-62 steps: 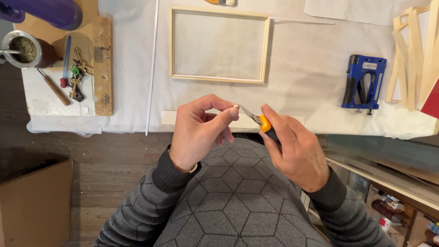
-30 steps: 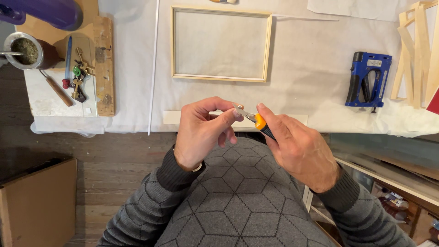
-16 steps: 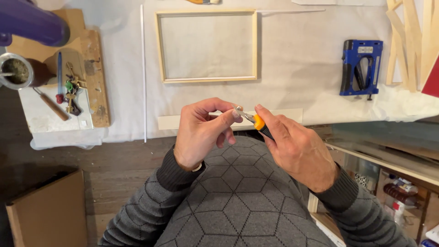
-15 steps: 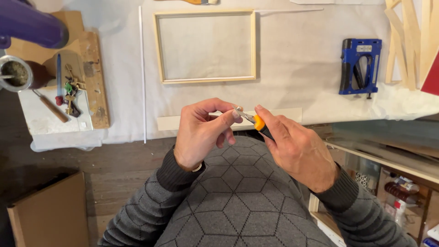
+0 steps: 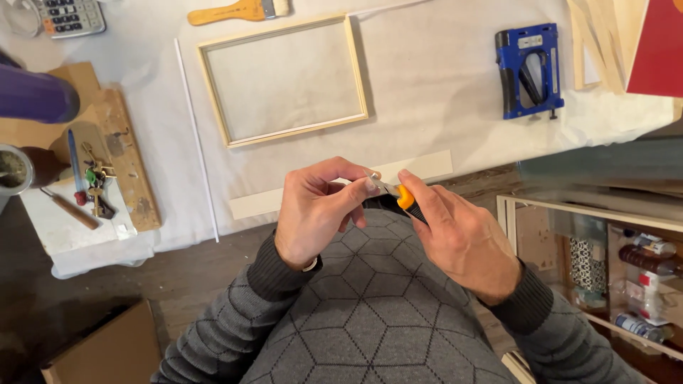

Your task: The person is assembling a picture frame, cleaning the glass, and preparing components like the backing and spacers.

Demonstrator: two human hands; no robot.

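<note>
Both hands meet over my grey patterned sweater, just off the table's near edge. My right hand [image 5: 459,238] grips a utility knife [image 5: 403,198] with an orange and black handle. My left hand [image 5: 316,210] pinches the knife's metal blade end between thumb and fingers. On the white cloth ahead lies a light wooden frame [image 5: 284,80] with canvas across it. A pale flat strip [image 5: 341,186] lies along the table edge right behind my hands.
A blue staple gun [image 5: 526,70] lies at the right and a paintbrush [image 5: 238,11] at the top. Wooden slats [image 5: 594,39] and a red panel [image 5: 658,43] sit top right. A thin white rod [image 5: 196,139], board, keys [image 5: 96,188], tools, cup and calculator are left. Shelves with bottles stand lower right, a cardboard box lower left.
My hands stay in the same grip on the knife. The view has shifted, so the table's objects slid left and down, and the brush and calculator came into sight.
</note>
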